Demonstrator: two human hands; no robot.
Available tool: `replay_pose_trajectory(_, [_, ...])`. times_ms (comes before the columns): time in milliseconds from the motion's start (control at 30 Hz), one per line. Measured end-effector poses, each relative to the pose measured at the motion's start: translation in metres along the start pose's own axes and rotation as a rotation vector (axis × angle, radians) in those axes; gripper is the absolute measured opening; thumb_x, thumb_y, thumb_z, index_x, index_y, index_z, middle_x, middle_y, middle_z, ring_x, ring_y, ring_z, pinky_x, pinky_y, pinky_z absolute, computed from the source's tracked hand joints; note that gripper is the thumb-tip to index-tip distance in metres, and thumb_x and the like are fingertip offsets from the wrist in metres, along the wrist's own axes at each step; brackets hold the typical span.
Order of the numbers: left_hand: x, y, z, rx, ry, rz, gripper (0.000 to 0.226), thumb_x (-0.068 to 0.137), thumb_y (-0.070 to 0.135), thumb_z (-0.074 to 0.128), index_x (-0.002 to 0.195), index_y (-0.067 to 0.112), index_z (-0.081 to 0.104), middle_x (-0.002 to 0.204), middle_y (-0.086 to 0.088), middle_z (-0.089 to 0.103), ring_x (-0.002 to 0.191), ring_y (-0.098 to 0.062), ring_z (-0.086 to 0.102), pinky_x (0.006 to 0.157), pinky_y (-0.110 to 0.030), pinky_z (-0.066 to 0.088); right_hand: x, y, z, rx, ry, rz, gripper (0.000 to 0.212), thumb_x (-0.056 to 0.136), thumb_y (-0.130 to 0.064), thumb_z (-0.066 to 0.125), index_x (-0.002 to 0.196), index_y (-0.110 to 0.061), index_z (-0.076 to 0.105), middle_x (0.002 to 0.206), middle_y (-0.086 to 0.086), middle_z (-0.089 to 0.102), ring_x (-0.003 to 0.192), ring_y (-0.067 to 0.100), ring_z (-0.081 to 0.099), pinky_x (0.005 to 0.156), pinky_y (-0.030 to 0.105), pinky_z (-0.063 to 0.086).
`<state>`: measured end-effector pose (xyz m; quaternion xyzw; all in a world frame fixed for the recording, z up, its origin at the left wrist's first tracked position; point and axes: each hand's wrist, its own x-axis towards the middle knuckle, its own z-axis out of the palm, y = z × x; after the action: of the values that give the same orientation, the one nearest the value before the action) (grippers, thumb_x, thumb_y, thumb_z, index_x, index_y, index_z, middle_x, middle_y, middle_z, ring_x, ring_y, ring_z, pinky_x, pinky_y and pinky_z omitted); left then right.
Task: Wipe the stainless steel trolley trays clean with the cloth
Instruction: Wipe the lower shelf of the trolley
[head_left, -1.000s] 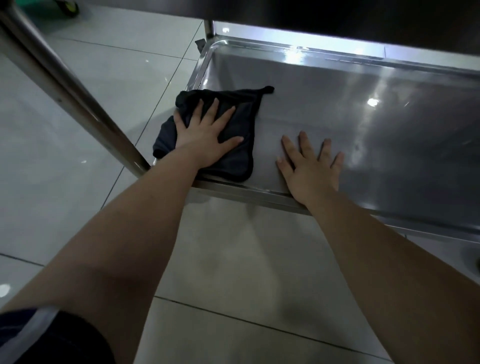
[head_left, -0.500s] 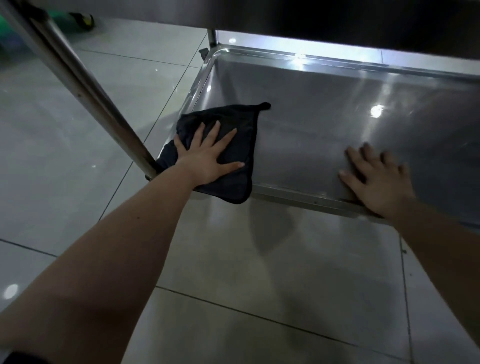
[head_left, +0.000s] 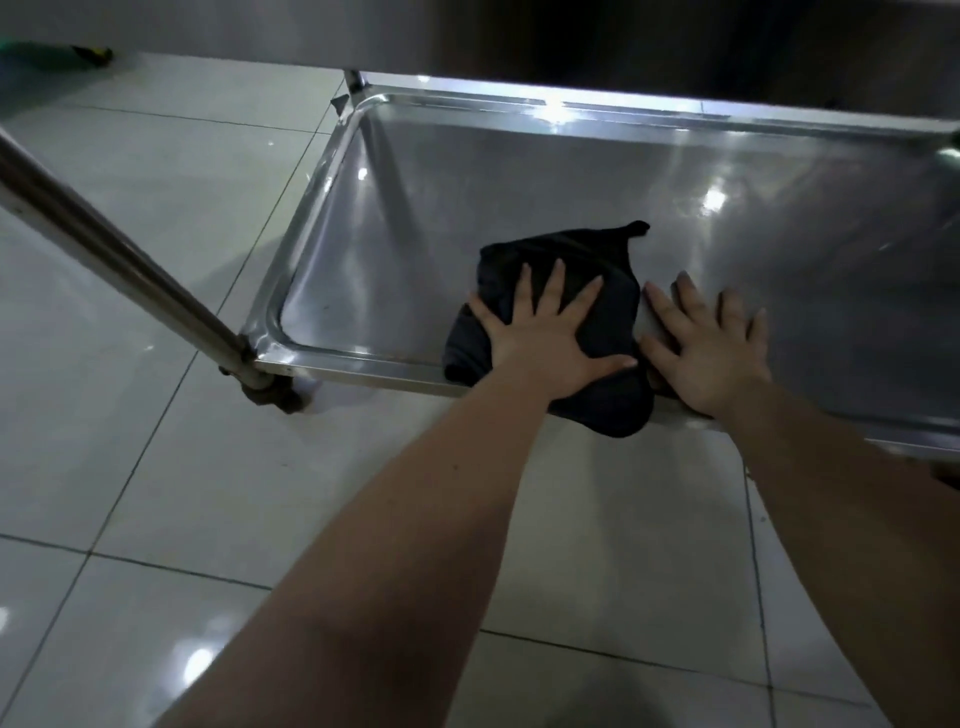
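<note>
Both palms flat, fingers spread: left hand (head_left: 545, 340) presses cloth (head_left: 597, 254) over the near rim of the tray (head_left: 337, 364); right hand (head_left: 711, 348) just beside it.

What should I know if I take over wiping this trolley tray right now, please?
Left hand: flat, fingers spread, pressing the dark cloth.
Right hand: flat on the lower tray beside it, holding nothing.
Cloth: at the tray's front rim, one corner hanging over.
Done: which parts are wiped cannot be told.
Left: likely the far side and right end.
</note>
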<state>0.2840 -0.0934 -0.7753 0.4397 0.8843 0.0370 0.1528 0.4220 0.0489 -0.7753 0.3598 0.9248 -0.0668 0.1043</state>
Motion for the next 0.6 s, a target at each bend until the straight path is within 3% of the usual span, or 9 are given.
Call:
replay_pose_trajectory(133, [-0.004, -0.052, -0.007, -0.022, 0.051, -0.01, 0.099, 0.057, 0.102, 0.017, 0.144, 0.061, -0.007, 0.161, 0.018, -0.014, 0.148, -0.018, -0.017, 0.102, -0.075, -0.013, -0.001, -0.002, -0.001, 0.031, -0.001, 0.001, 0.072, 0.083, -0.081, 0.015, 0.148, -0.056, -0.004, 0.163, -0.015, -0.008, 0.149, 0.032, -0.01, 0.116, 0.057, -0.009])
replay_pose_trajectory(233, [-0.01, -0.115, -0.019, -0.025, 0.112, -0.137, 0.101, 0.053, 0.103, 0.017, 0.143, 0.063, -0.003, 0.162, 0.018, -0.007, 0.149, -0.016, -0.011, 0.104, -0.075, -0.005, 0.001, -0.004, 0.0, 0.021, 0.012, 0.008, 0.074, 0.081, -0.083, 0.013, 0.148, -0.056, -0.002, 0.163, -0.016, -0.007, 0.149, 0.033, -0.009, 0.116, 0.057, -0.008])
replay_pose_trajectory(367, [-0.02, -0.175, -0.033, -0.042, 0.105, -0.266, 0.102, 0.051, 0.106, 0.015, 0.142, 0.064, -0.003, 0.162, 0.019, -0.007, 0.149, -0.016, -0.012, 0.106, -0.074, -0.006, 0.001, -0.01, 0.001, 0.006, 0.018, 0.012, 0.073, 0.083, -0.082, 0.013, 0.149, -0.055, -0.003, 0.163, -0.016, -0.009, 0.149, 0.035, -0.01, 0.115, 0.059, -0.008])
replay_pose_trajectory(500, [-0.018, -0.149, -0.032, 0.0, 0.085, -0.303, 0.107, 0.046, 0.106, 0.003, 0.143, 0.061, -0.009, 0.162, 0.016, -0.011, 0.149, -0.023, -0.014, 0.104, -0.076, -0.007, 0.0, -0.011, 0.0, 0.011, 0.01, 0.006, 0.072, 0.086, -0.08, 0.015, 0.15, -0.052, -0.004, 0.163, -0.014, -0.01, 0.148, 0.037, -0.012, 0.116, 0.06, -0.008])
replay_pose_trajectory(600, [-0.006, -0.081, -0.019, -0.005, 0.085, -0.237, 0.11, 0.048, 0.104, 0.002, 0.146, 0.056, -0.01, 0.162, 0.012, -0.014, 0.148, -0.028, -0.016, 0.101, -0.078, -0.007, -0.003, -0.003, -0.002, 0.093, 0.021, -0.001, 0.069, 0.091, -0.074, 0.025, 0.153, -0.047, 0.006, 0.164, -0.013, -0.002, 0.15, 0.032, -0.009, 0.117, 0.054, -0.009])
